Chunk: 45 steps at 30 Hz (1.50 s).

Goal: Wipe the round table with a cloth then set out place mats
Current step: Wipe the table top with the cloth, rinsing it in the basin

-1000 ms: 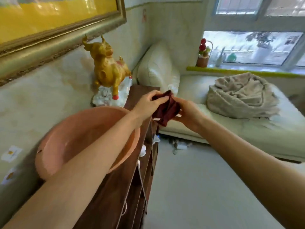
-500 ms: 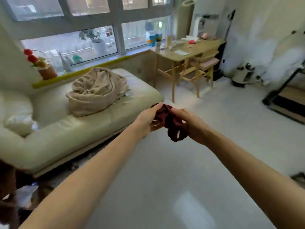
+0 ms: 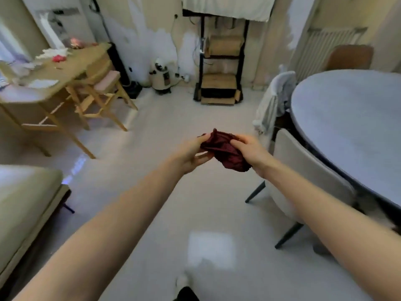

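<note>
Both hands are out front at about waist height with a bunched-up dark red cloth (image 3: 225, 152) between them. Left hand (image 3: 194, 156) has its fingers curled onto the near-left edge of the wad, right hand (image 3: 249, 152) pinches the other side from above, so both are gripping it and neither is free.

Round table (image 3: 351, 122) sits off to the right, well apart from the hands, with a pale upholstered chair (image 3: 308, 181) tucked between the person and the tabletop and another chair with clothes draped over it (image 3: 272, 101) further back. No place mats anywhere that I can see, so wiping hasn't started, I'd say.

What could go wrong from here: that near chair is right in the path, so reaching over it means only the close edge gets wiped and the far side gets skipped. Also the cloth is scrunched into a ball; wipe like that and it'll probably just smear streaks instead of covering the surface. Loose grip while walking could drop it on the floor too, and then floor dirt ends up on the table.
</note>
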Each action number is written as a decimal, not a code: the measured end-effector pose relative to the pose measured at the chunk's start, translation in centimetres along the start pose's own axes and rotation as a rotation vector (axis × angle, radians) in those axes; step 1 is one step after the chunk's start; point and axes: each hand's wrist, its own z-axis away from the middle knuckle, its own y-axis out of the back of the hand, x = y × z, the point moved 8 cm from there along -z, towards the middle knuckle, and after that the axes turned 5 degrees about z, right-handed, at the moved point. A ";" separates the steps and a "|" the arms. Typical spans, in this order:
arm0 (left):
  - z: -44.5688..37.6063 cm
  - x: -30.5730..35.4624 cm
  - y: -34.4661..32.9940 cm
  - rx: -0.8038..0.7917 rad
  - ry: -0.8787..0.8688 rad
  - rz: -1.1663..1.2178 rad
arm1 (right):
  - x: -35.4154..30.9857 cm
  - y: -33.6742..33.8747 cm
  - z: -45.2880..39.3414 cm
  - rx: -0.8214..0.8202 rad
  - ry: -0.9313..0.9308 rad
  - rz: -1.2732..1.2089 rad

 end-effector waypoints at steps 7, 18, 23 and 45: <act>-8.8 -2.5 -14.7 -0.267 0.250 0.053 | 3.6 12.1 -1.9 0.287 -0.060 -0.117; -14.9 -5.7 -31.9 -0.721 0.452 -0.342 | 9.6 25.7 0.5 0.751 -0.292 -0.328; -14.5 -9.2 -39.6 -0.803 0.526 -0.269 | 12.1 31.3 3.6 0.799 -0.292 -0.413; -23.9 -17.4 -61.1 -0.621 0.401 -0.326 | 30.0 54.9 4.6 1.034 -0.535 -0.715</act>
